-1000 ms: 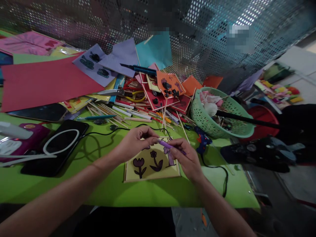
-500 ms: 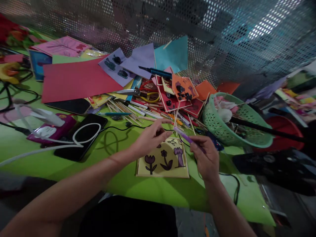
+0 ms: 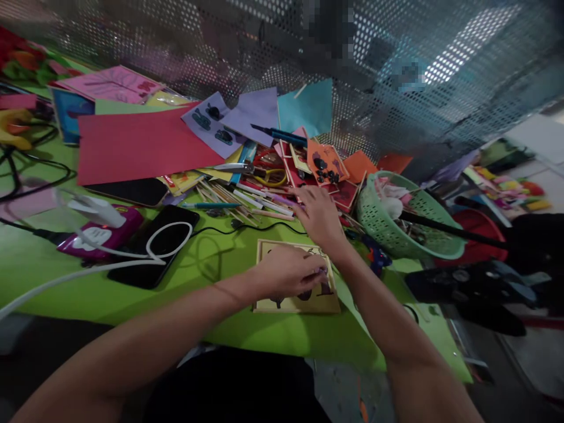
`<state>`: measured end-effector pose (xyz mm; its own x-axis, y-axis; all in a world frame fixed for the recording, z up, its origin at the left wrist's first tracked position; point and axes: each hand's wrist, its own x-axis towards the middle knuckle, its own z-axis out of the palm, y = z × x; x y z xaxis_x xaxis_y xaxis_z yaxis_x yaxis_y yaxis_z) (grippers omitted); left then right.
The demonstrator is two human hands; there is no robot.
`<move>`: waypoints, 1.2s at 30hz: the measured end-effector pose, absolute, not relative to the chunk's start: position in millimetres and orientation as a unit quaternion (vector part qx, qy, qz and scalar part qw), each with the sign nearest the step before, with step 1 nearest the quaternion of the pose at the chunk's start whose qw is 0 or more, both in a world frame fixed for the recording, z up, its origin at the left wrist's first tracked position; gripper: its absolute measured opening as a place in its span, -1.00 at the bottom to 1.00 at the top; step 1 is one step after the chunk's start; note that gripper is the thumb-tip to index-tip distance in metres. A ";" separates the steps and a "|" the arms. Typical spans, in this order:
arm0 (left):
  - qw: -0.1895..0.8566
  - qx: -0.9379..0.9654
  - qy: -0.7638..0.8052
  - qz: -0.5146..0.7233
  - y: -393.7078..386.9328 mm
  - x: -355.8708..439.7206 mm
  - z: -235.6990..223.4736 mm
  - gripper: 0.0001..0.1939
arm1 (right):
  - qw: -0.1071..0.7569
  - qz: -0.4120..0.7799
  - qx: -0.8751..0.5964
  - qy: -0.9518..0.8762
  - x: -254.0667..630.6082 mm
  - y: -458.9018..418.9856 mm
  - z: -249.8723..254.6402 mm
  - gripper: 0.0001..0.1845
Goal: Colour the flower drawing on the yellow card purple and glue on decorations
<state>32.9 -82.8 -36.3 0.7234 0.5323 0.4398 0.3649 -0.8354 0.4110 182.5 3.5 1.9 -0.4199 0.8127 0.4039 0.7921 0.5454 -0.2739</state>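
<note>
A cream card with a wooden-looking edge (image 3: 293, 304) lies in front of me, with dark flower drawings on it. My left hand (image 3: 286, 270) is over the card and covers much of it. Its fingers are curled together; whatever they hold, if anything, is too small to make out. Farther back, my right hand (image 3: 318, 216) reaches into the heap of pens and sticks, fingers apart. A purple marker (image 3: 282, 200) lies on the heap just by its fingertips; whether they touch it is unclear.
Scissors (image 3: 233, 167), thin wooden sticks (image 3: 220, 197) and coloured cards (image 3: 145, 144) crowd the back. At left are a black phone (image 3: 147, 252), a purple power strip (image 3: 106, 226) and a white cable (image 3: 57, 279). A green basket (image 3: 392, 226) stands at right.
My right hand has moved from above the card to the pen heap, and the purple marker it held now lies there. My left hand has lowered onto the card.
</note>
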 end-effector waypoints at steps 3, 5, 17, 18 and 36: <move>0.110 0.898 0.195 0.378 -86.5 31.2 -36.5 -0.60 | 0.220 0.061 -0.374 -0.899 149.5 8.1 -0.2 -0.74; 0.083 0.883 0.165 0.432 -89.2 30.2 -34.2 -0.60 | 0.176 0.123 -0.311 -0.926 127.1 8.2 -5.6 -0.80; 0.022 0.847 0.127 0.516 -87.8 30.7 -29.1 -0.64 | 0.082 0.138 -0.387 -0.908 69.0 8.4 -21.4 -0.83; 0.016 0.844 0.132 0.520 -87.3 30.3 -29.3 -0.64 | 0.106 0.178 -0.397 -0.894 71.2 10.6 -21.4 -0.82; 0.589 0.517 0.366 0.502 -52.8 20.9 -21.4 -0.76 | 0.486 0.537 -0.440 -0.532 216.7 -48.6 -2.4 -0.69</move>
<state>20.9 -52.8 -21.4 0.2274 0.9699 0.0877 -0.2129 -0.0383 0.9763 216.7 -48.6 -2.4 -0.1412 0.9890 0.0438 -0.0535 0.0366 -0.9979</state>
